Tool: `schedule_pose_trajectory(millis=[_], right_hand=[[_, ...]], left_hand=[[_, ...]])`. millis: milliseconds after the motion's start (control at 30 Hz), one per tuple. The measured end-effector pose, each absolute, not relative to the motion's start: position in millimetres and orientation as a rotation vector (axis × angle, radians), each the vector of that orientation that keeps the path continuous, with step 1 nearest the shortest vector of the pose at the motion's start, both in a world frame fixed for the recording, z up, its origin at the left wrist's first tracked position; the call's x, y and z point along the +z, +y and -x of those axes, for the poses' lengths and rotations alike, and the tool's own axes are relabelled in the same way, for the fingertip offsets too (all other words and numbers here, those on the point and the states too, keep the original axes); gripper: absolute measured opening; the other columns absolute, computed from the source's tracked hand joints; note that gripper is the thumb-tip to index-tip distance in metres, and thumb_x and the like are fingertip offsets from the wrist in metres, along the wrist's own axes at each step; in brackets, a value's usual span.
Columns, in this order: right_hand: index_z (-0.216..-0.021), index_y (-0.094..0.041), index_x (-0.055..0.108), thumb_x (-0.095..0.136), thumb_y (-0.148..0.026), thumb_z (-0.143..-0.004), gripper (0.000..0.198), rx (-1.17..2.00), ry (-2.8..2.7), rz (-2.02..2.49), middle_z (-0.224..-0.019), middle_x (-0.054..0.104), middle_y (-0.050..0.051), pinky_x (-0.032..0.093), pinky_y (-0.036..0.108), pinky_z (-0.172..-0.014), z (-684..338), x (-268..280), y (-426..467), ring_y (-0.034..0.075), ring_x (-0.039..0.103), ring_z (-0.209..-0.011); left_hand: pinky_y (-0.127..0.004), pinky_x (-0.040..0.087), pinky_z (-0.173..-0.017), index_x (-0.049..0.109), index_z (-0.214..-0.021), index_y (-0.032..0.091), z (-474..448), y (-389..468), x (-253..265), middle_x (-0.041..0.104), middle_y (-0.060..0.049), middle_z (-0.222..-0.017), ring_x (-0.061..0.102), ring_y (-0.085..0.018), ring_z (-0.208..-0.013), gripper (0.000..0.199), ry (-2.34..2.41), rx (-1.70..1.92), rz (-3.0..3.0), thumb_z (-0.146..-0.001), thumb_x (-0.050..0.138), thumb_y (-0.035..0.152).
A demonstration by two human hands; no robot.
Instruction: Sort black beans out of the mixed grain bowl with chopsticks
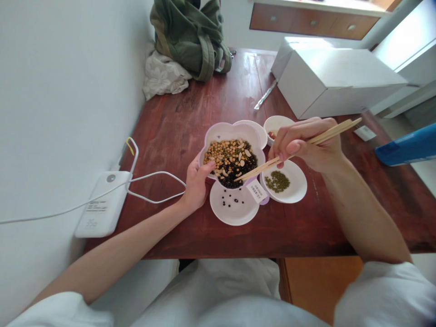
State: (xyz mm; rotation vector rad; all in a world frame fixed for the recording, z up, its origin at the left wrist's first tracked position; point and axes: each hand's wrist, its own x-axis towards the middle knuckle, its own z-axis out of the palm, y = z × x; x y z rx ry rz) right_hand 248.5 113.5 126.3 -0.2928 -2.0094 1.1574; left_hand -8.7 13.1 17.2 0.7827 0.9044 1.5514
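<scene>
**A pair of chopsticks (335,129) dips into a lilac-rimmed bowl (211,132) of mixed beans and seeds**

The right hand (306,141) is closed around the chopsticks, their back ends jutting past the knuckles and their tips close together among the black beans (232,176); whether a bean sits between the tips is too small to tell. The left hand (197,184) grips the bowl at its near-left edge, thumb over the rim, the other fingers mostly hidden. That hold probably serves to steady the bowl, which appears raised over the dishes and tipped slightly toward the wearer, perhaps so its contents show.

Inside the bowl, yellow beans (220,151) gather on the far left, black ones lie on the near right, and pale flat kernels (247,153) are scattered between, with some green among them. A printed label (256,192) covers the bowl's handle.

Around it stand white dishes, set close, it seems, for a short reach. The near dish (235,216) carries a few loose black beans; the right dish (299,184) holds a small heap of green beans (278,181). The far-right dish (281,121) shows reddish pieces (271,135), partly behind the right hand, while the bowl hides the contents of the far dish (255,126).

Beyond, on the dark red table (177,118), rest a white box (340,75) and a green bag (187,38).
</scene>
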Motion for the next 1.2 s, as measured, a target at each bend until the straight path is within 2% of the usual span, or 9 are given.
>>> schedule_pose_trajectory(millis=[267, 500, 667, 833, 933, 1067, 1200], right_hand=[[-0.076, -0.019, 0.082, 0.086, -0.047, -0.103, 0.039, 1.196, -1.910, 0.346, -0.071, 0.079, 0.006, 0.059, 0.028, -0.049, -245.9, 118.1, 110.8, 0.019, 0.075, -0.059], [-0.073, -0.025, 0.082, 0.082, -0.051, -0.105, 0.041, 1.178, -1.805, 0.348, -0.067, 0.073, 0.006, 0.051, 0.033, -0.040, -246.8, 116.7, 109.8, 0.021, 0.070, -0.053], [-0.074, -0.027, 0.083, 0.082, -0.047, -0.105, 0.038, 1.041, -1.887, 0.370, -0.066, 0.074, 0.005, 0.054, 0.037, -0.050, -247.4, 118.5, 106.3, 0.023, 0.072, -0.059], [-0.080, -0.026, 0.085, 0.084, -0.037, -0.104, 0.027, 0.995, -2.066, 0.269, -0.076, 0.081, 0.005, 0.057, 0.034, -0.057, -244.7, 130.2, 98.9, 0.020, 0.075, -0.065], [-0.077, -0.026, 0.084, 0.087, -0.041, -0.103, 0.030, 1.036, -2.102, 0.269, -0.073, 0.078, 0.005, 0.058, 0.034, -0.059, -242.0, 135.4, 96.3, 0.021, 0.075, -0.065], [-0.074, -0.025, 0.082, 0.088, -0.056, -0.099, 0.041, 1.097, -2.068, 0.331, -0.069, 0.077, 0.006, 0.055, 0.034, -0.054, -241.8, 130.6, 99.3, 0.020, 0.071, -0.059], [-0.078, -0.024, 0.085, 0.086, -0.049, -0.103, 0.035, 1.100, -2.008, 0.315, -0.067, 0.077, 0.005, 0.056, 0.033, -0.053, -243.8, 121.8, 104.2, 0.018, 0.070, -0.055]], left_hand=[[-0.049, 0.067, -0.109, 0.080, -0.116, 0.020, 9.3, 13.6, 18.8, 0.087, -0.009, -0.117, 0.079, -0.039, -0.131, 0.035, 0.923, 1.575, -0.807, -0.091, 0.087, 0.043], [-0.047, 0.067, -0.108, 0.080, -0.121, 0.020, 10.5, 13.7, 16.2, 0.087, -0.009, -0.119, 0.080, -0.037, -0.127, 0.041, 0.943, 1.564, -0.807, -0.090, 0.088, 0.044], [-0.047, 0.067, -0.107, 0.081, -0.126, 0.020, 12.3, 13.2, 13.2, 0.087, -0.010, -0.121, 0.082, -0.036, -0.122, 0.045, 0.956, 1.556, -0.828, -0.091, 0.088, 0.047], [-0.047, 0.067, -0.109, 0.081, -0.129, 0.020, 12.4, 13.2, 13.1, 0.087, -0.009, -0.122, 0.082, -0.036, -0.123, 0.044, 0.939, 1.564, -0.816, -0.092, 0.088, 0.044], [-0.048, 0.067, -0.109, 0.081, -0.126, 0.020, 11.7, 13.6, 14.2, 0.087, -0.010, -0.121, 0.081, -0.037, -0.124, 0.043, 0.953, 1.554, -0.827, -0.092, 0.088, 0.045], [-0.048, 0.067, -0.107, 0.080, -0.118, 0.020, 11.1, 13.5, 16.4, 0.087, -0.009, -0.119, 0.080, -0.038, -0.129, 0.038, 0.960, 1.576, -0.828, -0.090, 0.088, 0.045], [-0.048, 0.068, -0.107, 0.079, -0.118, 0.021, 11.1, 12.8, 17.7, 0.087, -0.009, -0.118, 0.079, -0.038, -0.129, 0.038, 0.962, 1.567, -0.826, -0.090, 0.088, 0.045]])
